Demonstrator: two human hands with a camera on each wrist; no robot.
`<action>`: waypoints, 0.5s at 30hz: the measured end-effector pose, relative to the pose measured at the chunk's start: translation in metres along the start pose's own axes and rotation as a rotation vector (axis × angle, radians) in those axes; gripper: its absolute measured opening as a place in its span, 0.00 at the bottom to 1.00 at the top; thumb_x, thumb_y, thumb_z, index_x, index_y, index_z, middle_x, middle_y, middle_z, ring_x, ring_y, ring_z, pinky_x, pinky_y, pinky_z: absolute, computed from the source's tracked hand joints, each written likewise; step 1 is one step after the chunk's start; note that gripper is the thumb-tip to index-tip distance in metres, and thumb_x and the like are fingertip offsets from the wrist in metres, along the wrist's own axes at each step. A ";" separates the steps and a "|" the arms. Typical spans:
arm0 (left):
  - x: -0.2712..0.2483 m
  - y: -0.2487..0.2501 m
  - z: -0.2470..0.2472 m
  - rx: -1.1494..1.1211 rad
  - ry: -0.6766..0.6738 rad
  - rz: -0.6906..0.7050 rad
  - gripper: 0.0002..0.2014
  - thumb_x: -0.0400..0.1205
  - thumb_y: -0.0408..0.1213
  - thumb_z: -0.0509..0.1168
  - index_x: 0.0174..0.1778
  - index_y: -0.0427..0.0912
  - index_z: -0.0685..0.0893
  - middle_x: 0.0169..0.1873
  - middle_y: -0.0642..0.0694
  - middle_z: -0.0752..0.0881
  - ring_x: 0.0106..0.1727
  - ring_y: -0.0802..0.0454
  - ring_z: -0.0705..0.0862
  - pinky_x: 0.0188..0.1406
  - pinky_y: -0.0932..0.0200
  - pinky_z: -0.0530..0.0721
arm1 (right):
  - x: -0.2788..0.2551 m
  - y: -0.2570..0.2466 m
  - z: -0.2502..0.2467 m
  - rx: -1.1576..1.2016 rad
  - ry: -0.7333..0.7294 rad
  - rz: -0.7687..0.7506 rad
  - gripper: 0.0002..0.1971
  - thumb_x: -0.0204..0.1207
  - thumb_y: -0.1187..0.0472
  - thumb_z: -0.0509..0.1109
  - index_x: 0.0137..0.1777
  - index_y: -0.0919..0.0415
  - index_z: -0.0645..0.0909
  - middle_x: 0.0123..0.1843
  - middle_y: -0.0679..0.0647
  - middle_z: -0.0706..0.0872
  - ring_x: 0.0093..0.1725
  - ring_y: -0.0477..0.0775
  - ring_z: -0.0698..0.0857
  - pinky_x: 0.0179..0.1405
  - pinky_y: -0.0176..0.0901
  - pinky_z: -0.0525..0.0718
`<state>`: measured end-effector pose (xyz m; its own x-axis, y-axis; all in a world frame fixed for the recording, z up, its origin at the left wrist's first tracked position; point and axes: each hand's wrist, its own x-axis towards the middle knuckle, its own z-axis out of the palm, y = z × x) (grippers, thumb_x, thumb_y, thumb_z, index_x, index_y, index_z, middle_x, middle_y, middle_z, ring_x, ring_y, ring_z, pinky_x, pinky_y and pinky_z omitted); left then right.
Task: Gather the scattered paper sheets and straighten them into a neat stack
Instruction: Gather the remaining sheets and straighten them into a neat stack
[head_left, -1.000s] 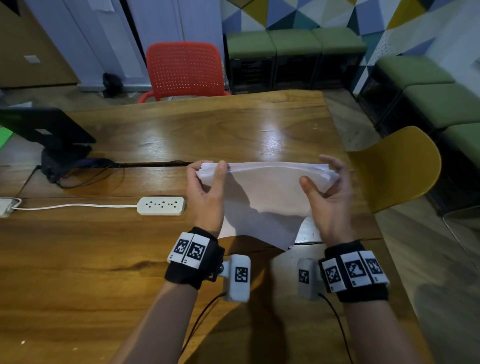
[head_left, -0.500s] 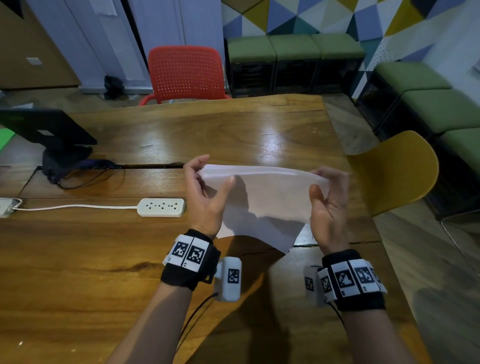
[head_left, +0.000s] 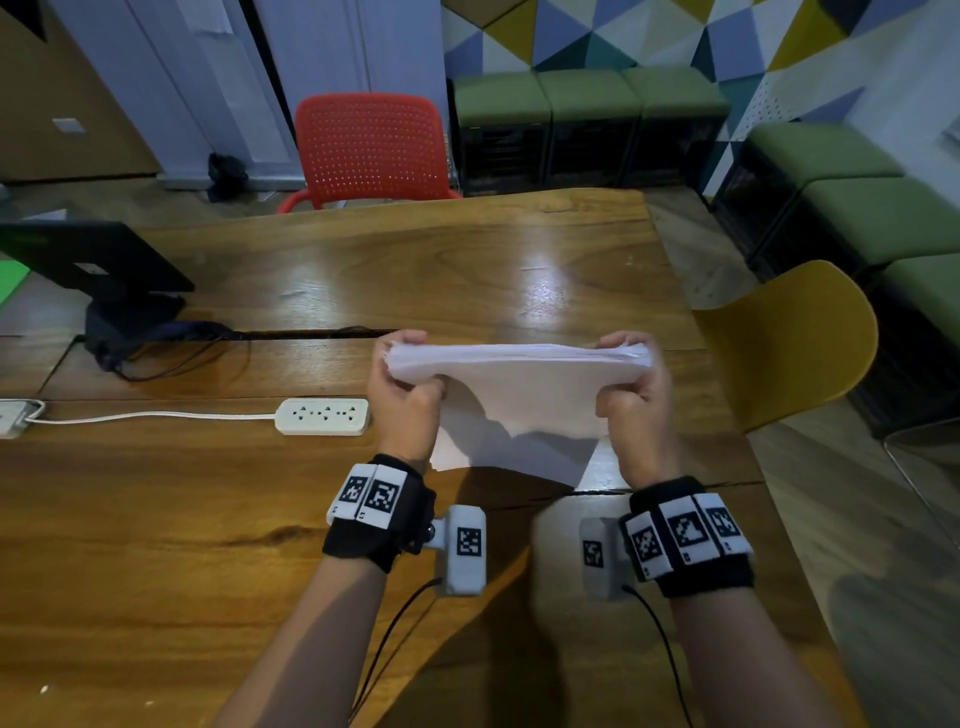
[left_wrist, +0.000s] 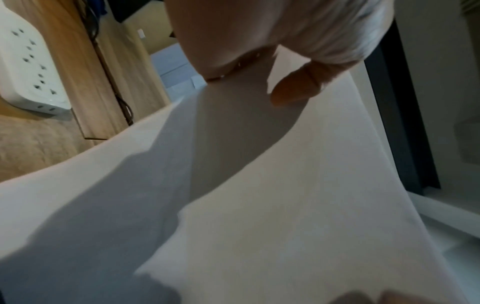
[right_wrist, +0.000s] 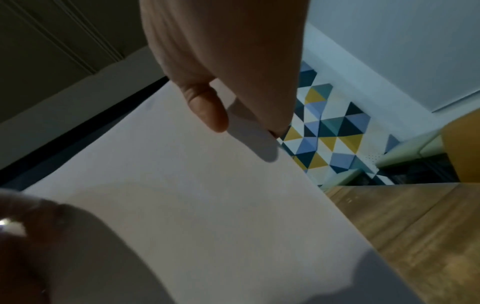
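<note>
A stack of white paper sheets stands on edge over the wooden table, its lower corners fanned out and uneven. My left hand grips the stack's upper left corner, fingers behind and thumb in front. At the upper right corner my right hand grips it the same way. In the left wrist view the paper fills the frame, with the thumb pressed on it. The right wrist view shows the paper under my right thumb.
A white power strip with its cord lies left of my left hand. A black monitor stands at the far left. A red chair is behind the table, a yellow chair at its right edge.
Both hands have closed their thumbs onto the stack's top corners. The top edges of the sheets now lie more evenly together than a second ago.
</note>
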<state>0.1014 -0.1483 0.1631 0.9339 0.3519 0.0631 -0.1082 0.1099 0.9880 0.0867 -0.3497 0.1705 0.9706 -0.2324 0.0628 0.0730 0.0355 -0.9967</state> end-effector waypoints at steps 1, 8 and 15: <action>-0.001 0.000 0.001 -0.002 0.002 -0.013 0.20 0.59 0.24 0.57 0.47 0.40 0.75 0.37 0.47 0.78 0.33 0.63 0.77 0.30 0.70 0.76 | 0.000 0.001 0.000 -0.003 -0.013 0.001 0.27 0.51 0.73 0.57 0.53 0.57 0.72 0.49 0.52 0.77 0.45 0.48 0.77 0.29 0.30 0.77; -0.001 0.006 -0.002 0.010 -0.095 0.075 0.11 0.78 0.26 0.64 0.45 0.46 0.72 0.38 0.49 0.78 0.35 0.66 0.79 0.33 0.72 0.78 | 0.000 0.012 -0.009 -0.351 -0.035 -0.386 0.30 0.80 0.72 0.61 0.73 0.37 0.64 0.66 0.52 0.70 0.61 0.47 0.78 0.57 0.36 0.82; 0.001 0.006 -0.010 0.263 -0.099 0.302 0.20 0.80 0.20 0.59 0.58 0.51 0.78 0.38 0.45 0.75 0.42 0.62 0.75 0.51 0.66 0.74 | 0.005 0.016 -0.024 -0.791 0.215 -0.649 0.19 0.82 0.67 0.63 0.72 0.56 0.77 0.49 0.59 0.81 0.43 0.40 0.74 0.42 0.15 0.74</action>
<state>0.0982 -0.1384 0.1679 0.9032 0.2395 0.3561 -0.3035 -0.2301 0.9246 0.0871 -0.3738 0.1540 0.7318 -0.1498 0.6649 0.3196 -0.7862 -0.5289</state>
